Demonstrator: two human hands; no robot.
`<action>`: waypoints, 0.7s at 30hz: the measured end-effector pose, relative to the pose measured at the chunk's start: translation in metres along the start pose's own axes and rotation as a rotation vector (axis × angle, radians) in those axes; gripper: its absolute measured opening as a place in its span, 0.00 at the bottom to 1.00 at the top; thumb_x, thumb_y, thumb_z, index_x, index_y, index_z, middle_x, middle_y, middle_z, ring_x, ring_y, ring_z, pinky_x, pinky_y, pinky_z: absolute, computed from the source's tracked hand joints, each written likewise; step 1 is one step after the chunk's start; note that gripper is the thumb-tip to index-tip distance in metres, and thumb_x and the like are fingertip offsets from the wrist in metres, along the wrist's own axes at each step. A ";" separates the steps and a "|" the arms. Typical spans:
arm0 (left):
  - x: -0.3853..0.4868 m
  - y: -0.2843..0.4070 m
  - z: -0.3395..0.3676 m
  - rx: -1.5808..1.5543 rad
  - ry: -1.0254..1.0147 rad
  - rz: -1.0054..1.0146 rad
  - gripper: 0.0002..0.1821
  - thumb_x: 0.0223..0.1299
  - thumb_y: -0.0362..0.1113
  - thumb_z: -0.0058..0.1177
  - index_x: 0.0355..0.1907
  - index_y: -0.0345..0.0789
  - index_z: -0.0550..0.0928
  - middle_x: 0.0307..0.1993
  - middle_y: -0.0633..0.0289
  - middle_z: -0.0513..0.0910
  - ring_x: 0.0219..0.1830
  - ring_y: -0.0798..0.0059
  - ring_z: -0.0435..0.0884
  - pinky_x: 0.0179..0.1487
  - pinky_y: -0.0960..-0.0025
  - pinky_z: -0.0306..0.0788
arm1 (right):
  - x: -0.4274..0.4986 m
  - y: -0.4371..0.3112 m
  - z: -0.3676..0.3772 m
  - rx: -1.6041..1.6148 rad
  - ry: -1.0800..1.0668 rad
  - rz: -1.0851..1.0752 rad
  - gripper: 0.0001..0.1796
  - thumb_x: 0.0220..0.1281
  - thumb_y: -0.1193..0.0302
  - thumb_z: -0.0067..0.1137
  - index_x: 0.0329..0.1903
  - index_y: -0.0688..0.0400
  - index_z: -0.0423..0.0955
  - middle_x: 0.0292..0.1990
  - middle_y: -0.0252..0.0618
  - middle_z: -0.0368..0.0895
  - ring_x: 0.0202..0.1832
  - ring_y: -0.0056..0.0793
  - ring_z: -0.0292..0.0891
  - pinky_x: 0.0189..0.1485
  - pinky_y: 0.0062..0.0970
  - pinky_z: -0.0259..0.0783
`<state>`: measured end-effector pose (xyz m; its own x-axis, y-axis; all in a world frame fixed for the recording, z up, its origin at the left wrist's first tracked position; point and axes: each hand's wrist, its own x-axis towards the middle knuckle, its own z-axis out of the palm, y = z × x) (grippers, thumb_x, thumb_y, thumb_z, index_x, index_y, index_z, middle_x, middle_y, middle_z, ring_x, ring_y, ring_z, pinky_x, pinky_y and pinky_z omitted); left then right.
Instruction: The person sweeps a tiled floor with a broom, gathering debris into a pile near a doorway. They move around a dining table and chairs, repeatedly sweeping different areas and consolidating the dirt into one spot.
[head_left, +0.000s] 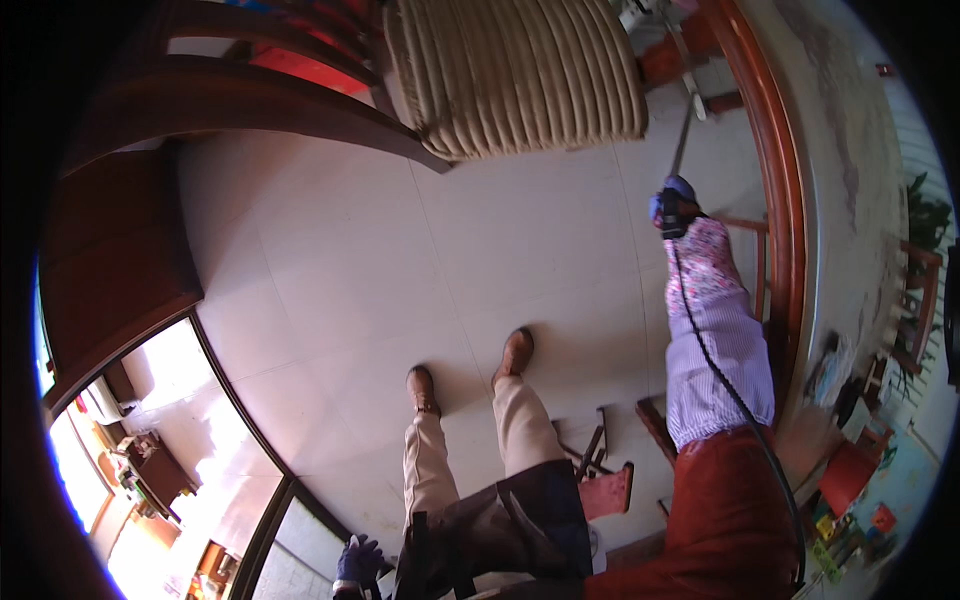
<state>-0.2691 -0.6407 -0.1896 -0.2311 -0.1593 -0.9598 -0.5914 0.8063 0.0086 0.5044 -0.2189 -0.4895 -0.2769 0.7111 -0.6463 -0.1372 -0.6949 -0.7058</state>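
Observation:
My right hand (677, 204), in a blue-purple glove with a black strap and cable at the wrist, reaches forward with its fingers closed around one end of a thin grey rod (682, 141). The rod points away from me, towards a white and metal piece (697, 101) near the table leg; whether they are joined is unclear. My left hand (360, 562), in a dark blue glove, is low at the bottom edge beside the dark door frame. Its fingers look spread, with no held thing visible.
Ahead is a chair with a ribbed beige cushion (517, 75) and a curved dark wooden chair part (247, 94). A wooden-edged table (784, 187) runs along my right. A small red stool (607, 491) stands beside my right leg. At left are a brown cabinet (120, 232) and a framed glass panel (240, 405).

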 end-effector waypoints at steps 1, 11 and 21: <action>-0.001 0.000 0.003 0.063 0.043 0.005 0.20 0.57 0.49 0.43 0.46 0.40 0.66 0.35 0.53 0.76 0.33 0.60 0.74 0.35 0.57 0.69 | -0.004 0.018 0.019 -0.337 0.335 0.122 0.13 0.56 0.56 0.43 0.35 0.52 0.62 0.27 0.45 0.73 0.31 0.40 0.71 0.34 0.38 0.68; -0.027 0.067 0.055 0.398 -0.289 0.109 0.22 0.59 0.49 0.38 0.51 0.38 0.64 0.45 0.52 0.72 0.39 0.61 0.72 0.45 0.57 0.66 | -0.226 0.144 0.233 -0.667 0.909 0.541 0.24 0.63 0.54 0.24 0.61 0.42 0.44 0.35 0.58 0.74 0.37 0.57 0.70 0.36 0.49 0.66; -0.037 0.112 0.043 0.556 -0.397 0.225 0.23 0.59 0.51 0.39 0.50 0.37 0.65 0.46 0.51 0.71 0.43 0.59 0.71 0.47 0.58 0.65 | -0.485 0.248 0.394 -0.664 0.771 0.268 0.26 0.60 0.61 0.38 0.61 0.53 0.50 0.22 0.48 0.74 0.22 0.41 0.71 0.23 0.38 0.66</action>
<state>-0.2935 -0.5198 -0.1653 0.0600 0.1793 -0.9820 -0.0568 0.9828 0.1760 0.2301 -0.7779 -0.2373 0.4913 0.5800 -0.6497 0.4520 -0.8075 -0.3791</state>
